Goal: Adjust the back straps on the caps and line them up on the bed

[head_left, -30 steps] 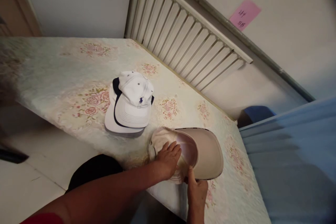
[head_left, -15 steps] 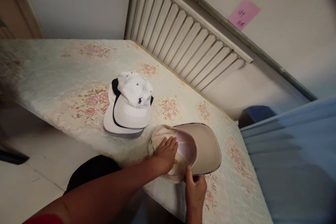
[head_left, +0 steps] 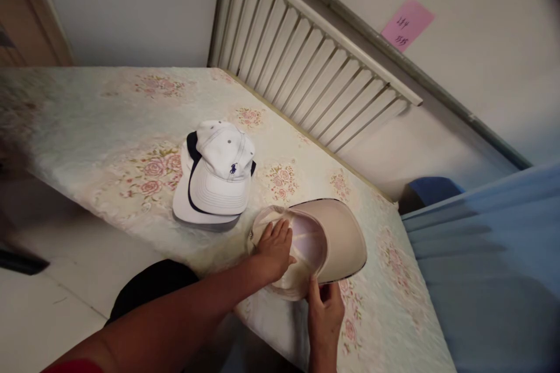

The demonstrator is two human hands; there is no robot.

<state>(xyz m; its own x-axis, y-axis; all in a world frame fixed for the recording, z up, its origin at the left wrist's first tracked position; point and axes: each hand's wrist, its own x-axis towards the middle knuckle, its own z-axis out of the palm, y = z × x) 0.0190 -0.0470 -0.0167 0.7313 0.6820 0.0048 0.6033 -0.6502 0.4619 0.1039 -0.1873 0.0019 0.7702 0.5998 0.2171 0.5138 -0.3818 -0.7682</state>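
The right hand [head_left: 326,306] pinches the near edge of the upturned cream cap [head_left: 310,242] where brim meets crown. Left of it, the left hand [head_left: 275,246] lies flat on the crown. The brim points rightward from the hands and slightly away, along the cap's long axis. Beyond the left hand sit stacked white caps [head_left: 225,172].

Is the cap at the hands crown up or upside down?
Upside down: the beige cap shows its hollow inside and the underside of its brim.
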